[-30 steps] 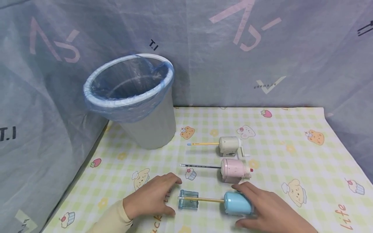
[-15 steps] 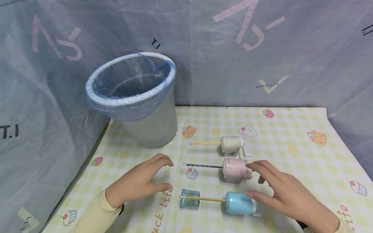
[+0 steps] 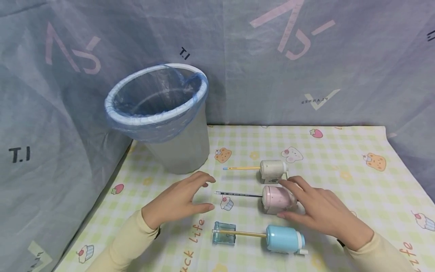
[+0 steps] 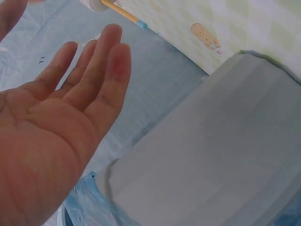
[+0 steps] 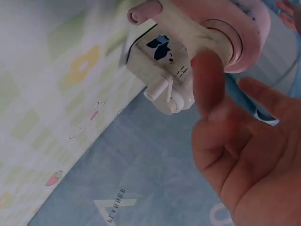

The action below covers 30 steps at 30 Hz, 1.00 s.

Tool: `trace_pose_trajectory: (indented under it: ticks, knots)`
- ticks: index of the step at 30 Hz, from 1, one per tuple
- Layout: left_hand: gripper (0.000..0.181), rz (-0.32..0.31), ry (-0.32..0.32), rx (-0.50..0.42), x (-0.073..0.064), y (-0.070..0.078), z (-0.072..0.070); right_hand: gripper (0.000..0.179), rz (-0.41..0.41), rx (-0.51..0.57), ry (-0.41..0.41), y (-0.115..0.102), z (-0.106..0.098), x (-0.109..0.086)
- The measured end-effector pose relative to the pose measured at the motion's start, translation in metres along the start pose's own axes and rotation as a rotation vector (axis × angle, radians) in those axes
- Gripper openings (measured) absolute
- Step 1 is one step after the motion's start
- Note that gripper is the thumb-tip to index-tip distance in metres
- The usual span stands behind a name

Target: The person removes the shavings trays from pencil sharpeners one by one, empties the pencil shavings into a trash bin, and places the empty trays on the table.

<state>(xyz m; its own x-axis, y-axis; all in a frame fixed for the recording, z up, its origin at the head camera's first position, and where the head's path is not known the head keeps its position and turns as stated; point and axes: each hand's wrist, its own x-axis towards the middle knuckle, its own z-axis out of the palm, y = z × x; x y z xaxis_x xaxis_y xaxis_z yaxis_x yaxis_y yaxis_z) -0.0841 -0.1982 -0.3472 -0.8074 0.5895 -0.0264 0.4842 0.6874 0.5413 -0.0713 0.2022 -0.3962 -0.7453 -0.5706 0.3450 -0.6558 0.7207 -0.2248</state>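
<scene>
My right hand point(image 3: 319, 206) is spread at the crank side of a pink pencil sharpener point(image 3: 275, 198), fingers behind it and thumb in front. In the right wrist view a finger overlaps the pink sharpener's cream crank hub point(image 5: 214, 44); whether it touches cannot be told. A dark pencil point(image 3: 238, 194) sticks out of this sharpener to the left. Near that pencil's end, my left hand point(image 3: 178, 198) hovers with loosely bent fingers, holding nothing. In front stands a blue pencil sharpener point(image 3: 284, 238) with a yellowish pencil point(image 3: 249, 234), whose end lies above a clear teal drawer point(image 3: 224, 238).
Behind the pink sharpener stands a cream pencil sharpener point(image 3: 272, 170) with a yellow pencil point(image 3: 241, 168) in it. A grey bin point(image 3: 187, 147) lined with a blue bag is at the back left. A checked cloth point(image 3: 340, 151) covers the table, with grey-blue fabric hanging behind.
My right hand has left the blue sharpener and moved back to the pink one. The left hand has moved back from beside the teal drawer, to near the dark pencil's end.
</scene>
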Motion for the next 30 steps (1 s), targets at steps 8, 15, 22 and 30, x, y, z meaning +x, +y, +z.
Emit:
trace_pose_trajectory:
  ticks: [8, 15, 22, 30]
  knots:
    - [0.053, 0.008, -0.016, -0.012, 0.005, 0.001, 0.002, 0.074, 0.017, -0.001, -0.005, 0.005, 0.002, -0.001]
    - [0.052, 0.019, -0.027, -0.003, 0.010, 0.000, 0.003, 0.078, 0.042, 0.058, -0.062, 0.006, 0.004, 0.002]
    - [0.052, 0.026, -0.039, -0.015, 0.014, 0.002, 0.003, 0.080, 0.048, 0.074, -0.089, 0.007, 0.012, 0.007]
    - [0.055, 0.030, -0.045, -0.005, 0.016, 0.004, 0.002, 0.076, 0.031, 0.110, -0.107, 0.009, 0.019, 0.011]
